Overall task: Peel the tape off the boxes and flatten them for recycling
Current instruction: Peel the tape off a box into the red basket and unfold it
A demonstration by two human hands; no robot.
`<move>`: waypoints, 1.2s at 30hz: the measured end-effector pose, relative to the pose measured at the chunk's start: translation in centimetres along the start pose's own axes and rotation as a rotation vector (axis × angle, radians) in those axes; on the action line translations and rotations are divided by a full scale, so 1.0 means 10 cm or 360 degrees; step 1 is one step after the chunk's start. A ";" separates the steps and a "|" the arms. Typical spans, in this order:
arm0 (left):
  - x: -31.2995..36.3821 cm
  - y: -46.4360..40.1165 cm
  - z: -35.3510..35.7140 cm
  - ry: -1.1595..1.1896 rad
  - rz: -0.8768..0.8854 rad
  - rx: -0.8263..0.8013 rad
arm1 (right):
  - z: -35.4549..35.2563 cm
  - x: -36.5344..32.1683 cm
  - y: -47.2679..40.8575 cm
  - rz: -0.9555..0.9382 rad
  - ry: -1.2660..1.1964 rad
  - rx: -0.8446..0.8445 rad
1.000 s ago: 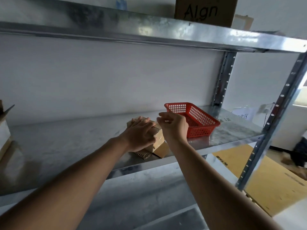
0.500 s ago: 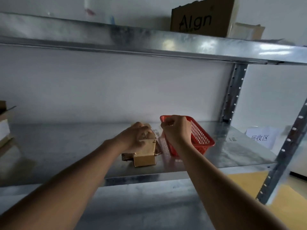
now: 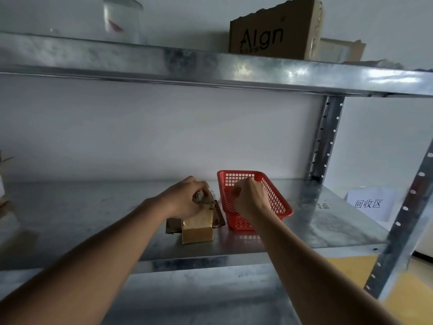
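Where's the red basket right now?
The red basket sits on the middle metal shelf, right of the small cardboard box, under the right hand.

Both bare forearms reach up and forward from the bottom corners of the view, converging toward the middle. The left hand (image 3: 185,199) lies at about 11 o'clock from centre-bottom, knuckles up, its fingers curled down and pinching something small at their tips. The right hand (image 3: 249,198) sits just to its 3 o'clock, apart from it, back of the hand toward the camera, wrist bent, fingers curled in toward the palm; whether they pinch anything cannot be told.
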State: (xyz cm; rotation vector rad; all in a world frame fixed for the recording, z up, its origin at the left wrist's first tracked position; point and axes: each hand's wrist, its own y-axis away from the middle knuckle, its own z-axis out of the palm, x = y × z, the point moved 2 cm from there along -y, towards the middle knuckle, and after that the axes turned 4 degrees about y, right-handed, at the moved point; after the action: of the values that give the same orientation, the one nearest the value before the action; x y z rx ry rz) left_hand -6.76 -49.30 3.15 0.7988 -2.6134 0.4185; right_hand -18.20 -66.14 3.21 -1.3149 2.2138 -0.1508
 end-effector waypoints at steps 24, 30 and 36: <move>0.02 0.10 0.05 -0.0161 0.0085 0.0358 | 0.24 -0.25 -0.14 -0.0370 -0.0177 -0.0151; -0.15 0.32 -0.14 -0.0117 -0.0041 0.0216 | 0.37 -0.44 -0.14 -0.0408 -0.0204 -0.0205; -0.49 0.56 -0.23 -0.0147 -0.0058 0.0129 | 0.56 -0.71 -0.11 -0.0487 -0.0230 -0.0361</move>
State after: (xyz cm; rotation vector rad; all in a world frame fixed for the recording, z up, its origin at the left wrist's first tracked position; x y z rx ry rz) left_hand -5.66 -41.61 2.15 0.9111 -2.6772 0.4910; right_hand -11.86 -59.76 1.74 -1.7278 1.9416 0.0833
